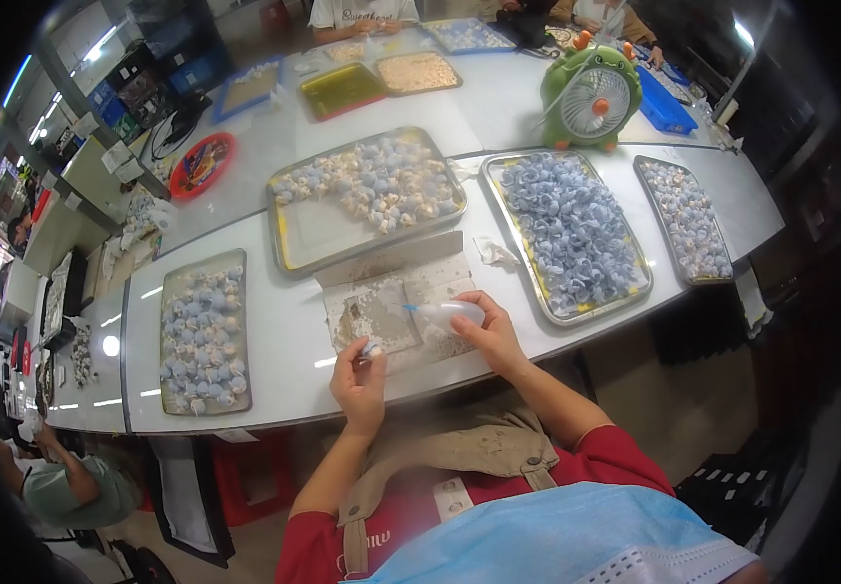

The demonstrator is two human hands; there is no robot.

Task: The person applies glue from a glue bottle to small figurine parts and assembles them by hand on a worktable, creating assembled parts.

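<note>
Left hand (359, 382): we pinch one small blue-and-white shell-like piece (370, 348) in closed fingertips, at the white bench's (284, 341) near edge.
Right hand (492, 336): our fingers wrap one clear plastic squeeze bottle with a blue nozzle (448, 312), aimed at the piece.
Work mat: one stained sheet of cardboard (396, 292) under both hands.
Trays: we count four metal trays (315, 232) of small blue and cream pieces on our bench.
Far edge: one green fan (591, 97).
</note>
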